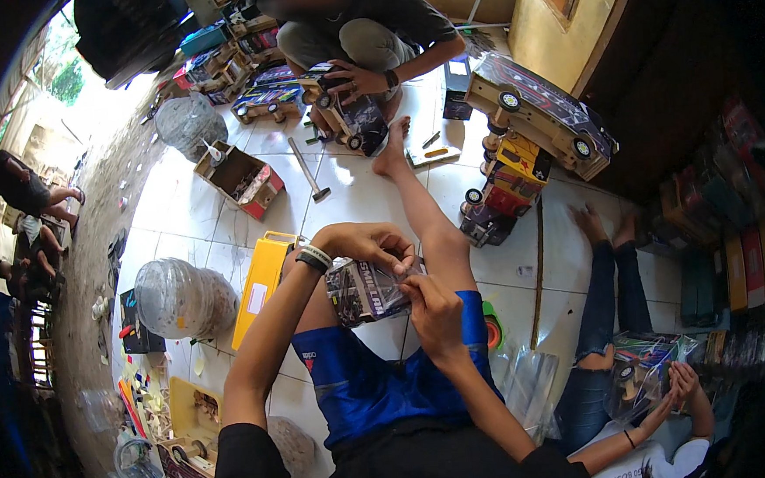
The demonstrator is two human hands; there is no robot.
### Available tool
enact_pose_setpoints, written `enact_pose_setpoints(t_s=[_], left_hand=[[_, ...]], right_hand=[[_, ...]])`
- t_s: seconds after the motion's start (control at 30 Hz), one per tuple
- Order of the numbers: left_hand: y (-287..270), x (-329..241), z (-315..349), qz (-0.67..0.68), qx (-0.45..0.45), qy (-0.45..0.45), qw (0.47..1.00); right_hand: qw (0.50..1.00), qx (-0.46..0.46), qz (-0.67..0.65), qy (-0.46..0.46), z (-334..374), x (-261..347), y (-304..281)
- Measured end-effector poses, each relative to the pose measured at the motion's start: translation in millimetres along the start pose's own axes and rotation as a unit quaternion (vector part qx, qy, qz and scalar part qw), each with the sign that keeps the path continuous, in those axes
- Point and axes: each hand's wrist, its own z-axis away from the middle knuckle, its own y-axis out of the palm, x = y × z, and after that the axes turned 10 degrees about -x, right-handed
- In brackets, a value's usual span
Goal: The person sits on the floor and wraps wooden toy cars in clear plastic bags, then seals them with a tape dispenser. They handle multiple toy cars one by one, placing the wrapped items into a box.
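Between my knees sits a dark printed box-shaped toy vehicle part (360,295) with pale lettering on its side. My left hand (367,243), a band on its wrist, reaches over it with fingers pinched together. Close by, my right hand (433,310) is closed too, thumb and fingertips meeting near the part's right end. A piece of clear plastic (394,284) shows between both sets of fingertips, over the part. Its exact shape is hard to make out, and my fingers hide some of it.
A yellow case (262,277), a clear plastic jar (185,297), a hammer (310,169) and an open box (239,182) lie to the left. A co-worker ahead handles a wooden toy truck (348,110). Toy trucks (541,115) stand right; another person sits lower right beside plastic sheets (532,388).
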Motion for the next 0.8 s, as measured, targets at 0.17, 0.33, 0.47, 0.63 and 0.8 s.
enact_pose_setpoints(t_s=[0.17, 0.33, 0.47, 0.63, 0.8], left_hand=[[8.9, -15.4, 8.1, -0.105, -0.105, 0.052, 0.987], [34.8, -16.6, 23.6, -0.153, -0.265, 0.116, 0.945], [81.6, -9.0, 31.2, -0.111, -0.467, 0.035, 0.877], [140.8, -1.2, 18.8, -0.198, -0.670, -0.002, 0.715], [167.9, -0.4, 6.0, -0.171, -0.725, -0.005, 0.667]], right_hand=[[0.996, -0.043, -0.052, 0.065, 2.0, 3.0, 6.8], [0.934, -0.083, -0.204, 0.282, 3.6, 0.4, 16.9], [0.935, -0.094, -0.210, 0.270, -1.4, -5.7, 22.7], [0.938, -0.078, -0.229, 0.249, -13.5, -9.5, 30.5], [0.973, -0.008, -0.161, 0.165, -27.4, -21.0, 27.3]])
